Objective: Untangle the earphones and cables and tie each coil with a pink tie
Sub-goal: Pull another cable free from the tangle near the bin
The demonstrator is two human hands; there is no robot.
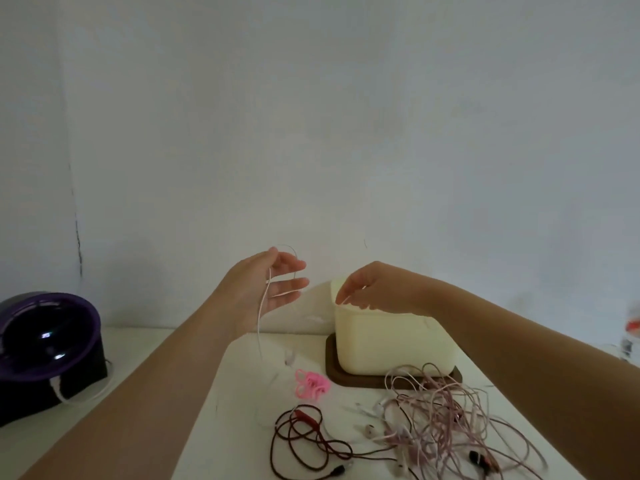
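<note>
Two hands are up over the bench (239, 403): your left hand (273, 285) has its fingers (294, 282) straight and apart, with a thin white cable (260, 323) draped over them and hanging to the bench. Your right hand (377, 289) sits above the cream box (388, 341), fingers bunched downward; can't tell if they pinch anything. Pink ties (311, 384) lie mid-bench beside the tangled pinkish cables (450, 427), with a dark red cable (304, 441) nearest you.

Bottle (632, 332) blurred and cut by right edge, purple device (45, 344) cut by left edge, pink cable tangle (450, 427) cut by bottom edge, white earphone cable (260, 317) too faint to trace on worktop (242, 410), right hand (377, 289) grip indeterminate
</note>
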